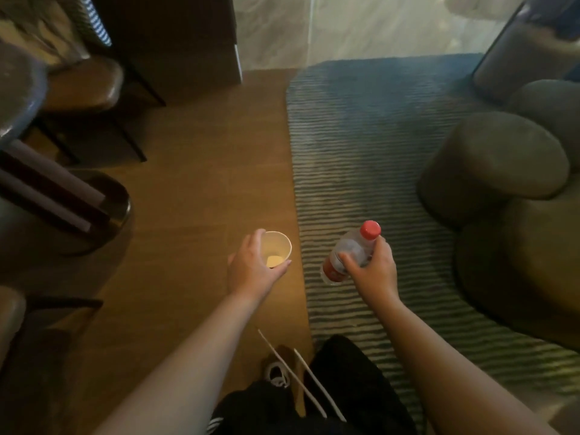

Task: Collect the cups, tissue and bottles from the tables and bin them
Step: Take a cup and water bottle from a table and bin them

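A cup and a bottle were carried, one in each hand, above the floor.

The white paper cup [277,249] sat upright in the left hand [251,268], fingers wrapped around its wall (something pale lay at its bottom). The clear bottle [351,251], red-capped and red-labelled, was tilted in the right hand [372,268], fingers curled around its middle. Below lay a wooden floor [194,199] and a striped rug [361,171]; rounded grey poufs [496,158] stood to the right, a brown chair [84,86] to the left.
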Action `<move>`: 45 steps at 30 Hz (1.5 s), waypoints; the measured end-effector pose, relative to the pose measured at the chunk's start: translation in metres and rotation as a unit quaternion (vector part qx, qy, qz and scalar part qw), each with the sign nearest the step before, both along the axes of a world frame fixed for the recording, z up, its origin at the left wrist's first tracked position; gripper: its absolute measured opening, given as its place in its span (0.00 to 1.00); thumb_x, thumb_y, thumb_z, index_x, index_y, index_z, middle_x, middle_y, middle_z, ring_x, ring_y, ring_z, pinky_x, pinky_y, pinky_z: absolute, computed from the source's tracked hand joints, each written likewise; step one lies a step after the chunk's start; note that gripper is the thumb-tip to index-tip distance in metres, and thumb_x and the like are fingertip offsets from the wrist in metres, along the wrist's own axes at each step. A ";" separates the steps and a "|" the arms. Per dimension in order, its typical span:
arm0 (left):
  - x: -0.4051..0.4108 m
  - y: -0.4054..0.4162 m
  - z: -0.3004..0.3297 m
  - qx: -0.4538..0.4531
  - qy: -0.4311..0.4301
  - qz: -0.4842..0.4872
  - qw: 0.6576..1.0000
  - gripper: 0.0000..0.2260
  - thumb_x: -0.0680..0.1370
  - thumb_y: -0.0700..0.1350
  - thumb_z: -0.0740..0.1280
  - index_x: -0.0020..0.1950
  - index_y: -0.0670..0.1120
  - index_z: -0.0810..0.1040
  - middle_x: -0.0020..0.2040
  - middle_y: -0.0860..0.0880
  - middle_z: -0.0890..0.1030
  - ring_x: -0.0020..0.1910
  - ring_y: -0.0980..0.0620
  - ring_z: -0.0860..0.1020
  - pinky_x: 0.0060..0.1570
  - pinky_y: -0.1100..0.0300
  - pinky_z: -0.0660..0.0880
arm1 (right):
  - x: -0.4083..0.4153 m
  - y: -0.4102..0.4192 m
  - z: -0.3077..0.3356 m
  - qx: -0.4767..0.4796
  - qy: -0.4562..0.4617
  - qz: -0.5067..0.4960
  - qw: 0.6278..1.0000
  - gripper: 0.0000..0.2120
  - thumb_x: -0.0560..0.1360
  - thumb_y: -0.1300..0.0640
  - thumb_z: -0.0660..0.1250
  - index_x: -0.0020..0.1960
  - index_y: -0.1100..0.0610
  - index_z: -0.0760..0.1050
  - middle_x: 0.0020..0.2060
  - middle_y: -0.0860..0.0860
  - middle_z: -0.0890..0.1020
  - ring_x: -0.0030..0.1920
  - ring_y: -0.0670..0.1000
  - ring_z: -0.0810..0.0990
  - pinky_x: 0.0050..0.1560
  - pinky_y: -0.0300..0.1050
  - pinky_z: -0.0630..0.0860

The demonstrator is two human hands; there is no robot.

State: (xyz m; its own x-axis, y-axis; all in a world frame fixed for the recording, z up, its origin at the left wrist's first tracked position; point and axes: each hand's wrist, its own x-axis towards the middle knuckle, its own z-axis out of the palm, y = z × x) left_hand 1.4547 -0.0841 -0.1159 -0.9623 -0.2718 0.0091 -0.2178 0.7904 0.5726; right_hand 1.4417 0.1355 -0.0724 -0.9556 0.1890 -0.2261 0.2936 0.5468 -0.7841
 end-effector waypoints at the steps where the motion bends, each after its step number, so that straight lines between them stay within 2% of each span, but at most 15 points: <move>1: -0.023 0.002 -0.001 0.002 -0.002 -0.012 1.000 0.33 0.64 0.60 0.74 0.64 0.51 0.68 0.58 0.51 0.75 0.56 0.49 0.74 0.52 0.50 0.70 | -0.019 0.002 -0.001 -0.001 -0.001 -0.009 1.000 0.26 0.72 0.54 0.72 0.66 0.54 0.66 0.59 0.51 0.74 0.58 0.50 0.75 0.58 0.52 0.76; 6: -0.141 0.018 -0.015 0.009 -0.002 -0.060 0.998 0.32 0.67 0.60 0.73 0.66 0.51 0.66 0.60 0.51 0.74 0.57 0.50 0.73 0.53 0.51 0.69 | -0.126 0.021 -0.016 0.001 0.004 -0.032 0.999 0.25 0.72 0.54 0.72 0.65 0.55 0.67 0.59 0.51 0.73 0.57 0.49 0.75 0.58 0.50 0.76; 11: -0.289 0.038 -0.014 0.019 -0.014 -0.060 0.998 0.32 0.68 0.60 0.72 0.67 0.51 0.66 0.62 0.51 0.73 0.58 0.49 0.74 0.57 0.48 0.71 | -0.272 0.051 -0.027 -0.028 -0.004 -0.028 0.999 0.26 0.71 0.54 0.72 0.66 0.53 0.67 0.59 0.49 0.72 0.58 0.48 0.74 0.57 0.46 0.74; 16: -0.429 0.063 0.011 0.029 -0.006 -0.043 0.999 0.33 0.68 0.59 0.73 0.68 0.49 0.66 0.62 0.51 0.74 0.58 0.49 0.73 0.58 0.47 0.70 | -0.408 0.084 -0.013 -0.022 -0.020 0.004 1.000 0.28 0.71 0.53 0.73 0.67 0.52 0.66 0.60 0.48 0.72 0.59 0.47 0.74 0.60 0.48 0.74; 24: -0.606 0.094 0.030 0.026 0.001 -0.056 0.998 0.32 0.67 0.59 0.74 0.66 0.50 0.67 0.60 0.51 0.74 0.56 0.49 0.74 0.57 0.48 0.70 | -0.576 0.104 -0.006 -0.040 0.009 -0.018 0.999 0.28 0.70 0.52 0.73 0.66 0.52 0.67 0.59 0.48 0.72 0.58 0.47 0.75 0.60 0.49 0.75; 29: -0.722 0.091 0.020 0.020 0.007 -0.074 0.997 0.32 0.67 0.59 0.73 0.66 0.49 0.67 0.61 0.51 0.74 0.57 0.49 0.74 0.57 0.48 0.70 | -0.684 0.099 -0.019 -0.047 0.020 -0.035 0.998 0.27 0.70 0.52 0.73 0.66 0.51 0.66 0.59 0.47 0.72 0.58 0.47 0.75 0.61 0.50 0.75; 35: -0.896 0.062 0.009 0.002 0.003 -0.126 0.992 0.33 0.67 0.59 0.74 0.67 0.48 0.67 0.62 0.49 0.74 0.58 0.48 0.74 0.56 0.48 0.70 | -0.846 0.078 -0.032 -0.009 0.045 -0.087 0.995 0.28 0.69 0.50 0.73 0.66 0.51 0.66 0.58 0.48 0.71 0.57 0.47 0.74 0.59 0.51 0.75; 41: -1.053 0.034 0.027 -0.001 -0.007 -0.159 0.987 0.33 0.67 0.59 0.74 0.67 0.49 0.67 0.62 0.48 0.74 0.58 0.47 0.74 0.55 0.48 0.69 | -0.996 0.069 -0.012 0.005 0.089 -0.144 0.986 0.24 0.68 0.47 0.72 0.60 0.49 0.69 0.54 0.48 0.73 0.51 0.46 0.76 0.52 0.47 0.79; 45: -1.138 0.040 0.035 0.010 -0.014 -0.171 0.985 0.33 0.67 0.58 0.74 0.67 0.48 0.67 0.63 0.48 0.73 0.59 0.46 0.73 0.56 0.48 0.69 | -1.078 0.067 -0.006 0.035 0.103 -0.167 0.980 0.24 0.68 0.48 0.73 0.60 0.51 0.68 0.54 0.49 0.72 0.51 0.48 0.76 0.49 0.43 0.76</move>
